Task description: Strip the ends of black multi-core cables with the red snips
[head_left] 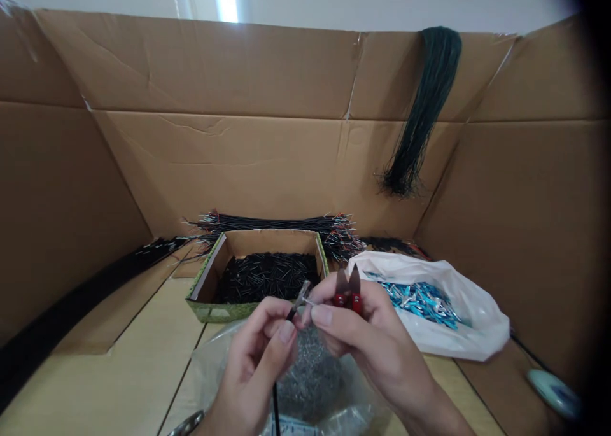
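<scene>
My left hand [255, 356] pinches a thin black cable [275, 407] between thumb and fingers. At the cable's upper end is a small clear or silvery piece [301, 293]; its exact kind is too small to tell. My right hand [377, 344] is closed beside it, thumb and forefinger pinched on a thin pale strand at that end. Tucked in the same hand are red-handled thread snips [354, 294], blades up and apart. Below both hands lies a clear plastic bag [210, 359] of tiny silvery or see-through pieces [310, 372].
A green-edged box [219, 312] of short black pieces stands ahead, with black cable bundles [272, 223] behind. To the right is a white bag [477, 324] of blue packets. Dark green strands [432, 86] hang over the cardboard wall [229, 162]. Black cables [86, 302] lie left.
</scene>
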Available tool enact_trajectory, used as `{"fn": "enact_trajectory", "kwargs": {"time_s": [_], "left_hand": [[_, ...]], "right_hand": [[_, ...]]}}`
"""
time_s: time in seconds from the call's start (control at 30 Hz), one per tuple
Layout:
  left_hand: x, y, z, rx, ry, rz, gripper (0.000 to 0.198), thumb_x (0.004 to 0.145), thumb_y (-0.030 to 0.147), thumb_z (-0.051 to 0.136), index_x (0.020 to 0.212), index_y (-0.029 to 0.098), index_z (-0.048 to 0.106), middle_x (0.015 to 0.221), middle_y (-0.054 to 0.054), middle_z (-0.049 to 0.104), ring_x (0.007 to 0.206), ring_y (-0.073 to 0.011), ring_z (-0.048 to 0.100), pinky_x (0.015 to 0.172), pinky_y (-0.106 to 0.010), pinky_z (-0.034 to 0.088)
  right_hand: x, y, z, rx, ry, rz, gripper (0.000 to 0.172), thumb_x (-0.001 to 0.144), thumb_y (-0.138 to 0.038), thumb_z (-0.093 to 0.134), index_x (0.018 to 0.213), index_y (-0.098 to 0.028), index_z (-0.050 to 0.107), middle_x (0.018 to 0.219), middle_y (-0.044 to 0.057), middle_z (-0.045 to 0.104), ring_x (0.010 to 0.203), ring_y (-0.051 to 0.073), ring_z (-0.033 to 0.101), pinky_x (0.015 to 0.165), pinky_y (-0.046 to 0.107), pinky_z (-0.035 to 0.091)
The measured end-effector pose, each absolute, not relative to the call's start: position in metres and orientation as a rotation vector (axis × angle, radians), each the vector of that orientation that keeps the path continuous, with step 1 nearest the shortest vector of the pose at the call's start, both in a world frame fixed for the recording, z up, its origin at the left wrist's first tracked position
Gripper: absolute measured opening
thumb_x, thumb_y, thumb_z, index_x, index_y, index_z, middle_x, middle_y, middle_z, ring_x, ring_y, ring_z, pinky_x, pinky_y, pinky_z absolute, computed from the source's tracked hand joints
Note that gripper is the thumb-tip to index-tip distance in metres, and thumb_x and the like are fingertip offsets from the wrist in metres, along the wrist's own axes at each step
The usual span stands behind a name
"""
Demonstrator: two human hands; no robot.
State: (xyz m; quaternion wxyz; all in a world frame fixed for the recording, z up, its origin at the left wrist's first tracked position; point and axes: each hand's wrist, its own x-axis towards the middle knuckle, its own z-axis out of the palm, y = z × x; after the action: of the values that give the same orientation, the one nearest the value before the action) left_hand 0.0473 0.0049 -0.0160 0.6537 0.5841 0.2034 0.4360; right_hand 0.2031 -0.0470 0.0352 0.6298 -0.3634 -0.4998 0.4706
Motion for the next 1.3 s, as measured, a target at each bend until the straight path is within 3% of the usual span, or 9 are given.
{"fn": "enact_trajectory", "kwargs": {"time_s": [0.2,0.4,0.57,0.7,0.83,1.03,1.2,1.3], "left_hand": [[0.053,0.002,-0.01,1.159,0.45,0.954,0.03,0.092,0.048,0.07,0.084,0.02,0.059,0.06,0.008,0.037,0.051,-0.0073,0.028,0.047,-0.015,0.029],[0.049,0.001,-0.002,1.092,0.48,0.991,0.04,0.081,0.051,0.081,0.079,0.02,0.056,0.062,0.005,0.048,0.054,-0.0078,0.041,0.048,-0.014,0.034],[0.048,0.004,-0.001,1.118,0.486,0.983,0.039,0.085,0.05,0.077,0.079,0.019,0.055,0.062,0.005,0.047,0.055,-0.0082,0.038,0.049,-0.014,0.034],[0.049,0.006,-0.001,1.128,0.417,0.963,0.037,0.093,0.048,0.069,0.078,0.021,0.048,0.058,0.008,0.041,0.051,-0.0077,0.026,0.046,-0.015,0.027],[0.048,0.004,-0.002,1.164,0.4,0.918,0.038,0.095,0.05,0.065,0.078,0.021,0.046,0.059,0.008,0.04,0.05,-0.008,0.024,0.045,-0.017,0.023],[0.044,0.003,-0.007,1.276,0.386,0.961,0.034,0.097,0.047,0.064,0.08,0.021,0.05,0.06,0.008,0.04,0.052,-0.0083,0.03,0.048,-0.015,0.029],[0.044,0.008,-0.007,1.379,0.432,1.005,0.034,0.097,0.048,0.063,0.08,0.02,0.053,0.061,0.007,0.043,0.053,-0.0079,0.035,0.049,-0.015,0.032],[0.044,0.008,-0.007,1.412,0.463,1.029,0.034,0.096,0.048,0.064,0.08,0.019,0.054,0.061,0.006,0.047,0.053,-0.0079,0.039,0.048,-0.015,0.033]], "right_hand": [[0.195,-0.05,0.042,-0.964,-1.206,0.806,0.017,0.089,-0.031,0.067,0.076,-0.021,0.064,0.061,-0.004,0.051,0.054,0.01,0.043,0.048,0.022,0.036],[0.173,-0.045,0.027,-1.031,-1.358,0.666,0.016,0.089,-0.02,0.061,0.073,-0.021,0.058,0.058,-0.007,0.042,0.051,0.009,0.037,0.046,0.022,0.031],[0.178,-0.047,0.033,-1.094,-1.463,0.519,0.017,0.082,-0.012,0.061,0.068,-0.02,0.056,0.056,-0.008,0.037,0.05,0.008,0.034,0.046,0.021,0.027],[0.2,-0.052,0.045,-1.093,-1.472,0.603,0.009,0.089,-0.021,0.063,0.08,-0.021,0.065,0.063,-0.006,0.048,0.056,0.01,0.043,0.05,0.021,0.033],[0.215,-0.052,0.051,-0.983,-1.373,0.762,0.018,0.095,-0.037,0.063,0.087,-0.021,0.066,0.067,-0.006,0.047,0.058,0.01,0.039,0.051,0.021,0.033],[0.209,-0.053,0.052,-0.975,-1.337,1.013,0.019,0.093,-0.033,0.069,0.081,-0.02,0.062,0.069,-0.006,0.049,0.061,0.009,0.038,0.054,0.022,0.032],[0.208,-0.055,0.053,-1.023,-1.344,1.019,0.015,0.09,-0.027,0.072,0.08,-0.02,0.063,0.071,-0.005,0.05,0.067,0.011,0.043,0.058,0.023,0.035],[0.209,-0.053,0.051,-1.0,-1.3,1.033,0.018,0.089,-0.026,0.072,0.077,-0.019,0.061,0.068,-0.006,0.047,0.063,0.01,0.039,0.055,0.023,0.032]]}}
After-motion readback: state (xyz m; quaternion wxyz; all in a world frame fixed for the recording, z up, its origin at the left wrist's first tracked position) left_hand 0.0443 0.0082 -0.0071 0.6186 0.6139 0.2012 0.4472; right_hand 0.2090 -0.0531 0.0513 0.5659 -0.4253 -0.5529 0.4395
